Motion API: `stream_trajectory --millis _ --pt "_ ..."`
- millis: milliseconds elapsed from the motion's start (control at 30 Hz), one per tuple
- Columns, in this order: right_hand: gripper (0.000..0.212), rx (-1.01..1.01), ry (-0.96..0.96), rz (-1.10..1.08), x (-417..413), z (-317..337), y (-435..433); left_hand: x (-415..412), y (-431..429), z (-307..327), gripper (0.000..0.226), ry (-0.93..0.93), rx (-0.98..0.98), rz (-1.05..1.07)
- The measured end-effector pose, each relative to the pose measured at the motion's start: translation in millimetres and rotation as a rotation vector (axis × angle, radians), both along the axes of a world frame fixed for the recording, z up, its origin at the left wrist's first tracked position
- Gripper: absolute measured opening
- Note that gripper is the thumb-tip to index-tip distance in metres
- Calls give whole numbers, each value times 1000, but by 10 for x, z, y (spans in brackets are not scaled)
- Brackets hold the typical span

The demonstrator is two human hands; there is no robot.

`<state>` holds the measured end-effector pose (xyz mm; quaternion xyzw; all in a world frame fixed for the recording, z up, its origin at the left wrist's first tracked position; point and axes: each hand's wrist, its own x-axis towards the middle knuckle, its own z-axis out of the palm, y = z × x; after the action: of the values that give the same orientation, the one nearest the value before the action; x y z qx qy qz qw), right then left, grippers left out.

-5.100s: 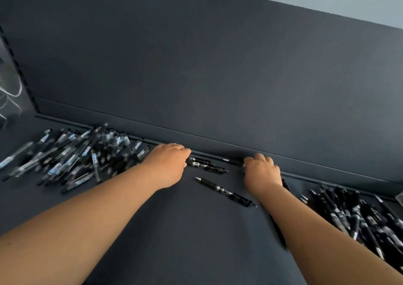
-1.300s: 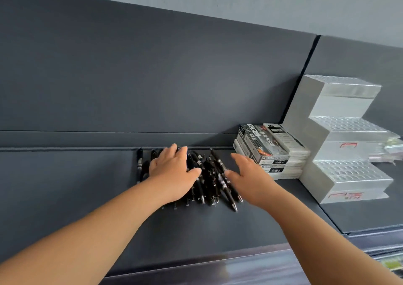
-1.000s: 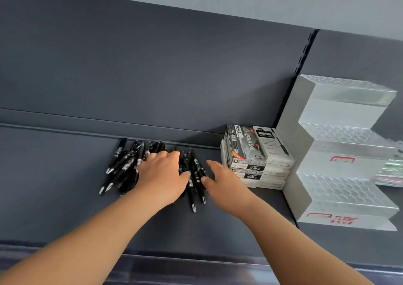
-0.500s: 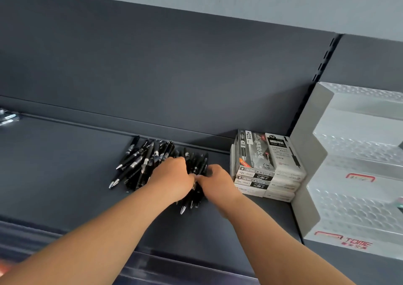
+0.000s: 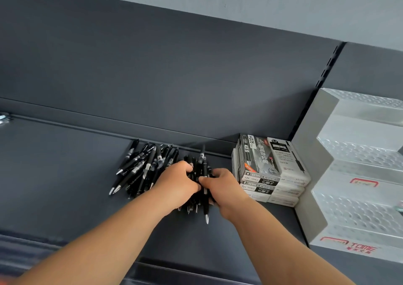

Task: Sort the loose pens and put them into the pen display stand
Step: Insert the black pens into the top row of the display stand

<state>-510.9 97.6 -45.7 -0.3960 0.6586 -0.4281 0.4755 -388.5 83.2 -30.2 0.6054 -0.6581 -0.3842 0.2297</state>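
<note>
We judge early stage: left hand (image 5: 177,186), right hand (image 5: 225,188) curl fingers round pen bundle (image 5: 202,168); loose pens (image 5: 141,167) lie beside; display stand (image 5: 311,158) seems unfilled.

Black pens (image 5: 141,171) heaped (tips nearward), tiered silver stand (image 5: 357,197) rightward.

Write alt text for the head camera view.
The left hand and right hand grip a bundle of black pens on a dark shelf, loose pens beside it. Stacked pen boxes and a tiered display stand sit at right.
</note>
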Motion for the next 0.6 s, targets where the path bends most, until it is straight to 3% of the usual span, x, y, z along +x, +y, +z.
stream_trajectory --millis 100,333,467,600 --pt "38 -74 -29 -23 -26 -12 8 -15 15 -1 57 31 11 24" --pt "41 -195 -125 60 -117 0 45 -163 69 12 55 30 -12 150" --pt "35 -270 -97 113 -244 82 136 -343 90 53 59 -224 -36 207" --pt "33 -377 -6 172 -343 172 236 -481 65 -1 38 -402 -67 264"
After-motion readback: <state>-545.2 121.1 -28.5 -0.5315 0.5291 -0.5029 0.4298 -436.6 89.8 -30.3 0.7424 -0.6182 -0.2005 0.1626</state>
